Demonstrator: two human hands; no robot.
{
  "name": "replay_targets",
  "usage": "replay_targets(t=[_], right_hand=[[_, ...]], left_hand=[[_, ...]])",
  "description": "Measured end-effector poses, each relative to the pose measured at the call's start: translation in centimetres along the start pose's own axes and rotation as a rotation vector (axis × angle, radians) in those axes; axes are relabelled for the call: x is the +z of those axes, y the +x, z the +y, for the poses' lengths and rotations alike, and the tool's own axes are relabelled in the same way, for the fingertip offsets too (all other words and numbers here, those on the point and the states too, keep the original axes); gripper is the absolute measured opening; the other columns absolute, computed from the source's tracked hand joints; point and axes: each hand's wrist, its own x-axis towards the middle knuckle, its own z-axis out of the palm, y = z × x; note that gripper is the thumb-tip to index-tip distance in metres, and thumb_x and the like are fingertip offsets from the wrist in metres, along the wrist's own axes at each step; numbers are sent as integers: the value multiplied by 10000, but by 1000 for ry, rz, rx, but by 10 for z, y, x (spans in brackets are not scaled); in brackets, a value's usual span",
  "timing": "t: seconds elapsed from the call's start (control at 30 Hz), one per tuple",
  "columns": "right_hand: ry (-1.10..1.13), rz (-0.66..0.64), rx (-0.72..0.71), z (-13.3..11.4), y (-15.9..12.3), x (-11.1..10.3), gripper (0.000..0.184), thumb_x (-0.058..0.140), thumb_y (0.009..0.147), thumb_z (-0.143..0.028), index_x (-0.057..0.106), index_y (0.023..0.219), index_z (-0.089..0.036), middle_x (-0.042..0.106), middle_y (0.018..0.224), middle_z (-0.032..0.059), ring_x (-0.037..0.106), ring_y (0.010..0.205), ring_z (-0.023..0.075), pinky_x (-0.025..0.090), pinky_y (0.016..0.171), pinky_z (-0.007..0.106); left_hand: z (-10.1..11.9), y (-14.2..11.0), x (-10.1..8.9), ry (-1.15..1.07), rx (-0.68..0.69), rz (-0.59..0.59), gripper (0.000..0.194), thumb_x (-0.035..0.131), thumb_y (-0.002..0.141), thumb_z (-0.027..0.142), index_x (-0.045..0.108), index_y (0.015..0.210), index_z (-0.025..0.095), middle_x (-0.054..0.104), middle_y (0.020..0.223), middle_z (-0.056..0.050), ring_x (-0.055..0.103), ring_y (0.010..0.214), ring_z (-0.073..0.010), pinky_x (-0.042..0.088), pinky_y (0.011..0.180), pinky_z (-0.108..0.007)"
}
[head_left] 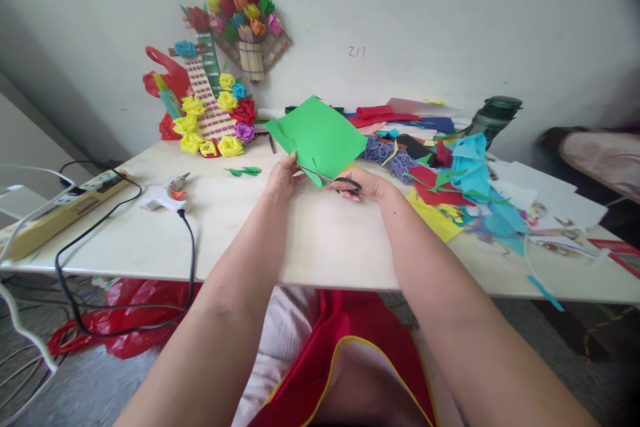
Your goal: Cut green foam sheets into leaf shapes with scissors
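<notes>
My left hand pinches the lower left edge of a green paper sheet, which is held up above the table in a diamond-like tilt. Black-handled scissors are in my right hand, their blades reaching left across the sheet's lower corner toward my left fingers. Below the blades hangs a small curved green piece; whether it is cut free I cannot tell. On the table to the left lie small green paper leaves.
Left are a glue gun with a looping black cord and a power strip. A paper-flower craft stands at the back. Coloured paper scraps, purple shredded strands and a dark bottle crowd the right.
</notes>
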Motion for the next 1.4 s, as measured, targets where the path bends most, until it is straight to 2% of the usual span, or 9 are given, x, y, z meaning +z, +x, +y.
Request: replay_targets(t=[0.3,0.47,0.83,1.07,1.2,1.4], right_hand=[[8,-7,-19,-3,-1,1,156,615,749,-234,616,748,-78,474,395,-47,318,305,33,190,298,176],[3,-6,-18,-3,-1,0,161,628,729,-235,619,738,-75,475,398,-47,323,306,31,187,298,180],[-44,41,-51,0,0,1,172,681,692,-226,619,720,-69,494,406,-42,332,304,29,202,304,188],[-62,41,-48,0,-1,0,217,686,687,-258,624,746,-58,493,409,-44,340,303,30,216,306,184],[-80,20,-39,-3,-5,-1,224,677,698,-257,627,756,-47,482,404,-47,328,303,24,207,307,184],[-65,14,-5,0,-5,-4,193,659,705,-242,621,747,-57,496,422,-38,351,308,28,221,296,175]], left_hand=[[1,1,0,-15,-14,21,166,577,761,306,561,877,188,641,814,-41,605,747,-159,494,697,-294],[1,0,0,-21,-15,14,241,586,754,320,569,953,184,657,833,-45,617,769,-170,499,708,-312],[2,-1,2,-39,-24,38,147,542,786,276,571,888,174,659,828,-49,620,752,-160,499,689,-292],[1,1,1,-30,-24,55,217,554,785,294,581,961,170,672,829,-59,637,774,-179,511,710,-316],[-1,6,-2,-47,2,84,197,557,791,312,591,922,169,678,806,-54,645,764,-174,512,701,-299],[0,7,-3,-92,29,132,72,557,777,212,585,794,148,677,755,-49,643,698,-146,518,712,-279]])
